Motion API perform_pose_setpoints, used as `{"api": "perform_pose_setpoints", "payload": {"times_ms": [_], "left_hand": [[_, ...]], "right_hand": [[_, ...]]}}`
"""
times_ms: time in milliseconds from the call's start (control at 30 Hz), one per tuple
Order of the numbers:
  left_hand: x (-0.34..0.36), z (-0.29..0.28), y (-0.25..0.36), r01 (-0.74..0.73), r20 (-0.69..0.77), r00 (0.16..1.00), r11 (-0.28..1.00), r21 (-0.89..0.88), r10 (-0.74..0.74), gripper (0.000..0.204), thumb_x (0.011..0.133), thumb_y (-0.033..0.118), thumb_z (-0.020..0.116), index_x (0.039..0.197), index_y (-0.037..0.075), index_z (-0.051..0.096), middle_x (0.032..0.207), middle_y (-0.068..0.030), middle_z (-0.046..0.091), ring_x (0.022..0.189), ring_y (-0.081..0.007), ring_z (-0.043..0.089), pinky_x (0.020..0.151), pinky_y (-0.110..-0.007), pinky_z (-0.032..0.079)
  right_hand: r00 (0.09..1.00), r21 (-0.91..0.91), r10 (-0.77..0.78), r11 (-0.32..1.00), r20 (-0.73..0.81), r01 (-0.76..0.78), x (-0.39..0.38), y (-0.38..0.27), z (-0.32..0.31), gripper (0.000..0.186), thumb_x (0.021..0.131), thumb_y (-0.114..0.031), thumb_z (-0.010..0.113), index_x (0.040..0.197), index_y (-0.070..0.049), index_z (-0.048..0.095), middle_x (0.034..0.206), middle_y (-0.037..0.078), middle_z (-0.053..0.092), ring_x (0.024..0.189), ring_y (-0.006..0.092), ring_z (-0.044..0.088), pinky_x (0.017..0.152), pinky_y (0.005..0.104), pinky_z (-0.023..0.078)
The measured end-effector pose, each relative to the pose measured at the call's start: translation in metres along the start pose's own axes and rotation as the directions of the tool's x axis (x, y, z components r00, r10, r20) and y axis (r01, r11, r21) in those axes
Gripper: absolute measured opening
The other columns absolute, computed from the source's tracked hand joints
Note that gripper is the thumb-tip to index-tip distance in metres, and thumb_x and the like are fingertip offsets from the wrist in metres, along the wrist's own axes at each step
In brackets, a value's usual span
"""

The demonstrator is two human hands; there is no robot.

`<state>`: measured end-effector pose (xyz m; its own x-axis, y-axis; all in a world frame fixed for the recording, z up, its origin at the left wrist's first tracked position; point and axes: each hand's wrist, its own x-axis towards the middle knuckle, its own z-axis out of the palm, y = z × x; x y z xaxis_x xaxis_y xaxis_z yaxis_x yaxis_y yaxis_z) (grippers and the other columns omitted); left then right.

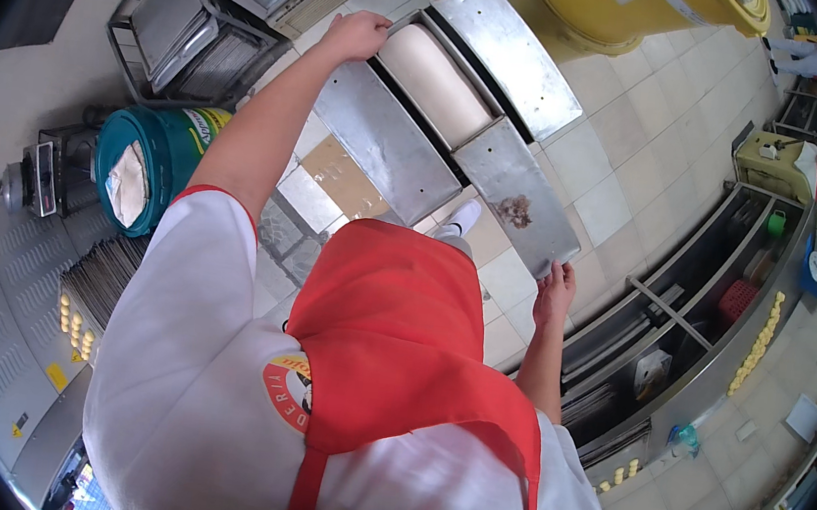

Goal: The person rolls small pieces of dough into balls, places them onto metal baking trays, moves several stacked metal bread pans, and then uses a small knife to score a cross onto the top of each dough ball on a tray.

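A long metal loaf pan (pixel 491 112) holds a smooth, pale roll of dough (pixel 434 84). Its flat metal lid (pixel 533 208) covers only the near right end and sticks out well past it, with a brown stain on top. The fingers of my left hand (pixel 357 37) are closed over the pan's far left end. My right hand (pixel 554 292) pinches the near corner of the lid. Lidded metal pans lie on both sides, one on the left (pixel 386 138) and one on the right (pixel 514 55). The dough's far right part goes under the lid, out of sight.
A large yellow tub (pixel 592 20) stands beyond the pans. At left are a green bucket (pixel 130 171) with a cloth and a rack of trays (pixel 177 37). Along the right runs a metal counter (pixel 705 371) with shelves. A piece of cardboard (pixel 342 176) lies on the tiled floor.
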<state>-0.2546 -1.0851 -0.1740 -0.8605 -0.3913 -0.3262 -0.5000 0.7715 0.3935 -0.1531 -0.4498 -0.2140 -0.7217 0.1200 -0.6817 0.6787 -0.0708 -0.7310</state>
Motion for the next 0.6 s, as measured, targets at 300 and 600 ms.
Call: {"api": "perform_pose_setpoints", "payload": {"times_ms": [300, 600], "left_hand": [[-0.008, 0.000, -0.006, 0.095, 0.083, 0.994, 0.940, -0.328, -0.072, 0.047, 0.103, 0.031, 0.056, 0.139, 0.007, 0.073, 0.131, -0.0215, 0.076, 0.121, -0.0348, 0.072, 0.106, -0.041, 0.053], [0.009, 0.010, -0.005, 0.105, -0.008, 0.994, 0.959, -0.264, -0.111, 0.056, 0.106, 0.055, 0.049, 0.132, 0.014, 0.078, 0.140, -0.0166, 0.072, 0.135, -0.0385, 0.064, 0.122, -0.048, 0.041]], "right_hand": [[0.975, -0.359, -0.099, 0.918, 0.201, 0.167, -0.016, -0.024, 0.148, 0.075, 0.105, -0.025, 0.069, 0.162, 0.008, 0.035, 0.157, 0.026, 0.054, 0.140, 0.0330, 0.058, 0.116, 0.0412, 0.046], [0.967, -0.528, -0.134, 0.817, 0.217, 0.232, -0.022, -0.039, 0.275, 0.107, 0.097, -0.039, 0.077, 0.169, 0.012, 0.016, 0.168, 0.034, 0.039, 0.157, 0.0424, 0.041, 0.128, 0.0408, 0.034]]}}
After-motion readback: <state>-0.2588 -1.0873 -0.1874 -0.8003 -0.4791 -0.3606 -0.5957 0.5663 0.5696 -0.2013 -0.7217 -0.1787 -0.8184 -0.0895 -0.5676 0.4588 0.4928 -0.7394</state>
